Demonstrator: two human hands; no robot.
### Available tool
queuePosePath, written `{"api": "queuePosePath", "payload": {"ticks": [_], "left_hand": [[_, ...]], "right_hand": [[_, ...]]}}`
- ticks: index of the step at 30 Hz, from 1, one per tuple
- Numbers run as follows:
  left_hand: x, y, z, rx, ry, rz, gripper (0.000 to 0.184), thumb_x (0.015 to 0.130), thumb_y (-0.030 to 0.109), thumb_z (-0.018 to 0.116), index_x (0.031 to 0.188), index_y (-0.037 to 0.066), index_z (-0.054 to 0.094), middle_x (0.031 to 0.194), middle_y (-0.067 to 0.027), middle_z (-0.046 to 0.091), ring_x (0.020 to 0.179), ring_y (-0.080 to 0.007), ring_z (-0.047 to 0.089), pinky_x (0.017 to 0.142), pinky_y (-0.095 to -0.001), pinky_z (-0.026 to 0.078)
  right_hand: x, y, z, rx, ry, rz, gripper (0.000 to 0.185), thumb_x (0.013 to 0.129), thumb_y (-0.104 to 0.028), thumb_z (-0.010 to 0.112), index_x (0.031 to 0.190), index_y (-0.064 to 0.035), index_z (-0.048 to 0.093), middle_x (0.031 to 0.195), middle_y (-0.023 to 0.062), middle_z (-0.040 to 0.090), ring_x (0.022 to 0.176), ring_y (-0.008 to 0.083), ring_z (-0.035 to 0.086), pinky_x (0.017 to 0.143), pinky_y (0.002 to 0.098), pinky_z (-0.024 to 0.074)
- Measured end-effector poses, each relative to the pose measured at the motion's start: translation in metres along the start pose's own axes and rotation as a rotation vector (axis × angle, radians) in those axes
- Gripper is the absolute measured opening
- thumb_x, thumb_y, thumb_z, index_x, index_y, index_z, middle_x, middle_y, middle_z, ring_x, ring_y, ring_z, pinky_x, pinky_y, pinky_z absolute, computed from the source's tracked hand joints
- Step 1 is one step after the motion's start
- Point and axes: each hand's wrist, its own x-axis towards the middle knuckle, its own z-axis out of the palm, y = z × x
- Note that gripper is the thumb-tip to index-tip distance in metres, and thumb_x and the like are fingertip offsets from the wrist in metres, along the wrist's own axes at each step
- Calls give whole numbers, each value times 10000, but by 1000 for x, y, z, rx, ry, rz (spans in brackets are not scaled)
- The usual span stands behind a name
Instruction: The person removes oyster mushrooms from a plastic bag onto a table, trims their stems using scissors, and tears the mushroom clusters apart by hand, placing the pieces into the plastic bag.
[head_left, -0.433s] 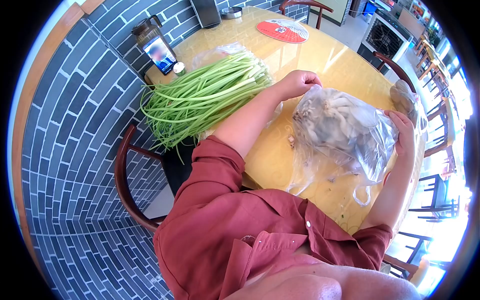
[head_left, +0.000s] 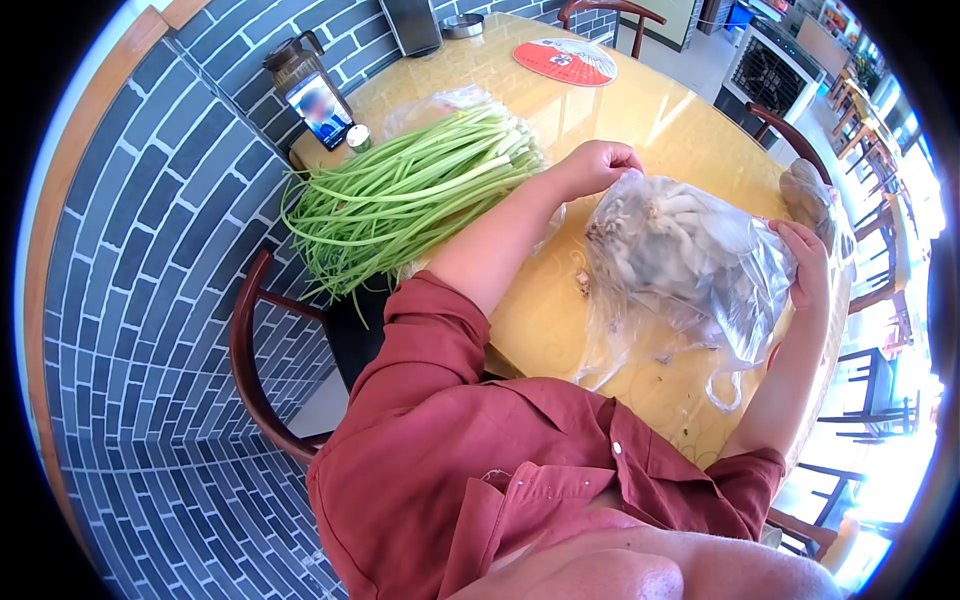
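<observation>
Our L hand (head_left: 606, 166) is curled, its tips pinching the top L corner of the bag (head_left: 695, 255). The bag sits on the table (head_left: 545, 315), btw our 2 hands, R of the middle. It's see-thru, w/ pale mushrooms (head_left: 655, 220) inside, we think. Our R hand (head_left: 808, 265) seems to pinch the bag's R edge; its thumb is hard to see, so we can't tell how tight.

To do this well, we'd best grip just the thin plastic, pull both sides the same amt, & go slow, b/c it may rip. We should let the table take the wt, so the soft mushrooms don't get squashed.

Now we count, L to R: 1 chair (head_left: 240, 350) by us, 1 jug (head_left: 290, 62), 1 phone (head_left: 320, 110) in front of it, 1 small can (head_left: 358, 139) just beside, 1 heap of greens (head_left: 420, 185) (too many stalks to count), 1 fan (head_left: 566, 62), 1 bag in our hands, 1 more, the far bag (head_left: 806, 195), past our R hand. Mushrooms overlap, so we can't tell the no.
</observation>
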Motion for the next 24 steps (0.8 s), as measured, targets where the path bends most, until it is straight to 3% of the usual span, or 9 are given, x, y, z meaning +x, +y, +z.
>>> {"api": "queuePosePath", "payload": {"ticks": [16,23,24], "left_hand": [[-5,23,0,29,108,100,84,826,98,631,879,37,653,819,-11,653,755,-69,582,702,-229,473],[0,67,4,306,323,465,78,819,54,621,891,36,647,786,-44,653,707,-101,617,654,-231,482],[0,81,4,305,325,481,81,820,52,619,895,37,646,780,-43,653,696,-101,618,648,-232,482]], "right_hand": [[0,-3,-12,137,-27,-69,204,858,-67,597,1034,33,621,918,84,651,815,145,618,750,245,490],[-22,-37,-16,337,29,-228,232,878,-68,576,1074,53,597,937,113,654,841,177,639,775,276,516],[-22,-43,-27,362,64,-223,254,884,-57,558,1106,66,578,1007,130,645,885,174,632,812,275,505]]}}
